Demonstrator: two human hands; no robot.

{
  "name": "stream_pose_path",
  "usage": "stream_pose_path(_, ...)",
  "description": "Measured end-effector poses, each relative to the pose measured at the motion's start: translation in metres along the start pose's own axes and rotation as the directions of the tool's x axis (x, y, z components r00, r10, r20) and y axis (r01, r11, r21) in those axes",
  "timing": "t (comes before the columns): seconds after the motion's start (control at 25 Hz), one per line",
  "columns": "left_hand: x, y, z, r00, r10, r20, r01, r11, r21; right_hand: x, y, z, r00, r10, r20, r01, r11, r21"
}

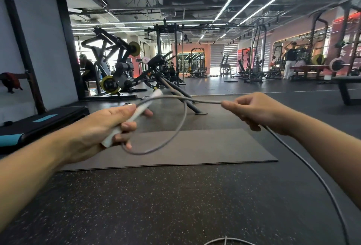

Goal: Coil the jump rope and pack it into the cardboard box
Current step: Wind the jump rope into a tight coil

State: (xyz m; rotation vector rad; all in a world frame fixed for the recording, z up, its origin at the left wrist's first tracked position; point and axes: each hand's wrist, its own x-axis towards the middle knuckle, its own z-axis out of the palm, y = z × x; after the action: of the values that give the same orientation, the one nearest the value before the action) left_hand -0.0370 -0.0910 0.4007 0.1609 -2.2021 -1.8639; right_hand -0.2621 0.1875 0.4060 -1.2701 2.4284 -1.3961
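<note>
- While the left hand [101,125] clamps the white handle [134,115], one grey loop of jump rope [175,127] hangs beneath.
- Right hand [254,110] pinches the cord at right, above the mat [214,147].

One head-worn view looks forward and slightly down (hands [175,119] close) across gym floor [156,205].

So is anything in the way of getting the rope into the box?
No box shows in this view, so I cannot tell. Both hands already grip the rope: the left hand holds the white handle with one loop, the right hand pinches the cord. The rest trails on the floor.
</note>
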Motion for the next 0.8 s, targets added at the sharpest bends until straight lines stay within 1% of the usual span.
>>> stream_pose_path(0.04, 0.001, -0.003, 0.010, 0.992, 0.056, -0.110, -0.075, 0.981, -0.177, -0.002, 0.005, 0.007, 1.000, 0.027, -0.001, -0.026, 0.994, 0.109)
stream_pose_path(0.08, 0.003, -0.007, 0.024, 0.973, 0.094, -0.212, -0.158, 0.937, -0.311, -0.004, 0.008, 0.021, 0.999, 0.035, 0.030, -0.041, 0.965, 0.258)
stream_pose_path(0.16, 0.013, -0.017, 0.059, 0.917, 0.127, -0.379, -0.309, 0.826, -0.471, -0.006, 0.006, 0.064, 0.993, -0.013, 0.118, -0.057, 0.824, 0.564)
stream_pose_path(0.2, 0.020, -0.021, 0.078, 0.889, 0.118, -0.442, -0.361, 0.774, -0.520, -0.007, 0.002, 0.086, 0.989, -0.050, 0.139, -0.054, 0.751, 0.658)
stream_pose_path(0.28, 0.028, -0.025, 0.110, 0.846, 0.070, -0.529, -0.421, 0.697, -0.580, -0.011, -0.008, 0.122, 0.987, -0.115, 0.114, -0.005, 0.678, 0.735)
stream_pose_path(0.32, 0.030, -0.026, 0.121, 0.825, 0.068, -0.561, -0.446, 0.690, -0.571, -0.013, -0.013, 0.135, 0.989, -0.127, 0.071, 0.033, 0.670, 0.742)
stream_pose_path(0.4, 0.033, -0.026, 0.137, 0.803, 0.067, -0.592, -0.456, 0.709, -0.538, -0.015, -0.022, 0.147, 0.993, -0.107, -0.051, 0.109, 0.666, 0.738)
stream_pose_path(0.48, 0.034, -0.029, 0.142, 0.819, 0.026, -0.573, -0.410, 0.726, -0.552, -0.013, -0.028, 0.146, 0.989, -0.060, -0.138, 0.144, 0.634, 0.760)
stream_pose_path(0.56, 0.032, -0.037, 0.135, 0.848, -0.038, -0.529, -0.319, 0.761, -0.566, -0.006, -0.030, 0.137, 0.987, -0.062, -0.146, 0.153, 0.625, 0.766)
stream_pose_path(0.6, 0.029, -0.038, 0.129, 0.829, -0.094, -0.551, -0.264, 0.803, -0.535, -0.004, -0.031, 0.129, 0.987, -0.093, -0.132, 0.161, 0.659, 0.735)
stream_pose_path(0.64, 0.024, -0.037, 0.121, 0.769, -0.165, -0.618, -0.184, 0.868, -0.461, -0.002, -0.032, 0.119, 0.986, -0.130, -0.107, 0.168, 0.718, 0.676)
stream_pose_path(0.68, 0.018, -0.033, 0.112, 0.660, -0.179, -0.729, -0.099, 0.942, -0.320, 0.000, -0.033, 0.107, 0.984, -0.166, -0.070, 0.176, 0.796, 0.579)
stream_pose_path(0.72, 0.011, -0.027, 0.103, 0.565, -0.049, -0.823, -0.062, 0.993, -0.102, 0.001, -0.035, 0.095, 0.981, -0.191, -0.018, 0.178, 0.875, 0.449)
stream_pose_path(0.76, 0.004, -0.018, 0.097, 0.540, 0.220, -0.812, -0.093, 0.975, 0.202, 0.002, -0.037, 0.085, 0.978, -0.205, 0.047, 0.180, 0.932, 0.315)
stream_pose_path(0.8, 0.001, -0.007, 0.092, 0.579, 0.504, -0.641, -0.162, 0.842, 0.515, 0.002, -0.040, 0.076, 0.971, -0.209, 0.120, 0.181, 0.961, 0.208)
